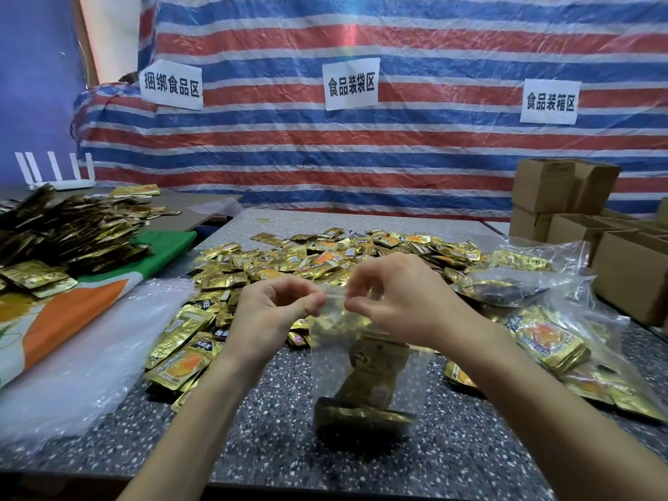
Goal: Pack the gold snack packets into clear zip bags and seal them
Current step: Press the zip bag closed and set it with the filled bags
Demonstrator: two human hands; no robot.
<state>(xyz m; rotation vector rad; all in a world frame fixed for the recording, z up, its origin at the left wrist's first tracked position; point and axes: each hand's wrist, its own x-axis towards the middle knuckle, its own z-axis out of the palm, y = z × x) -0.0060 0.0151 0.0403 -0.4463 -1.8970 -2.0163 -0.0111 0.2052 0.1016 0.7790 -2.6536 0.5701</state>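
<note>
Both hands up front, centre of the view. L hand (pixel 274 312) pinches the top edge of the clear zip bag (pixel 325 370) w/ thumb and forefinger, other fingers loosely curled. R hand (pixel 394 298) does the same on the other end of that edge, thumb and forefinger closed tight on the plastic. The zip strip (pixel 336 292) runs short between the two pinches.

The bag hangs straight down from the hands, a few gold packets (pixel 368 388) sunk to its bottom. Can't tell if the bottom touches the speckled table (pixel 274 446) or hangs just above it.

Behind the hands, a big loose pile of packets (pixel 325 258) spreads across the table. Left of the L forearm, a flat stack of empty bags (pixel 90 341). Right side, filled bags (pixel 535 280) lying near the R arm, cardboard boxes (pixel 629 273) beyond them. Back wall is a red-white-blue striped tarp (pixel 361 157) w/ paper signs (pixel 351 83) stuck on.
</note>
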